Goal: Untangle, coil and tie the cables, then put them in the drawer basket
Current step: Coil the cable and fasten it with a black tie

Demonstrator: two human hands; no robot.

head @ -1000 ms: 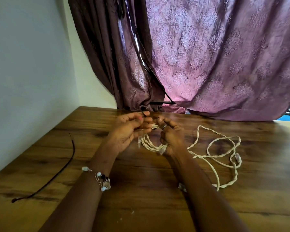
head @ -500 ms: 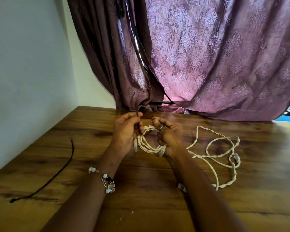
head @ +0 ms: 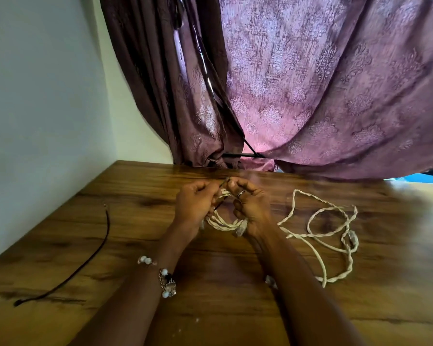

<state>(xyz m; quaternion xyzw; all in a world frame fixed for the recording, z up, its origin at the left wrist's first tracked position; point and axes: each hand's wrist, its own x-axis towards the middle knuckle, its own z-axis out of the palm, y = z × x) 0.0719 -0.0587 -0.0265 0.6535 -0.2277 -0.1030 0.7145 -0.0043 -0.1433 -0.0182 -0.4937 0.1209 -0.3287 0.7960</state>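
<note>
We note a brown wood-grain tabletop [head: 210, 308] meeting a plain pale wall [head: 40, 108] at left. Behind hang patterned mauve fabric curtains [head: 323, 91], backlit pink, perhaps covering a window.

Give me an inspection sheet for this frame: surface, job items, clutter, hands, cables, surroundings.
Surface: wooden table, dark grain, a few pale specks near the front edge.
Job's things: coiled white cable held between both hands, with a thin dark tie at its top; no drawer basket in view.
Clutter: nothing seen.
Hands: left hand and right hand both grip the coil; fingertips meet at the tie.
Cables: loose white cable, twisted and looped, lies right of the hands; dark cord lies apart on the left.
Surroundings: purple patterned curtain behind the table, white wall on the left.
</note>
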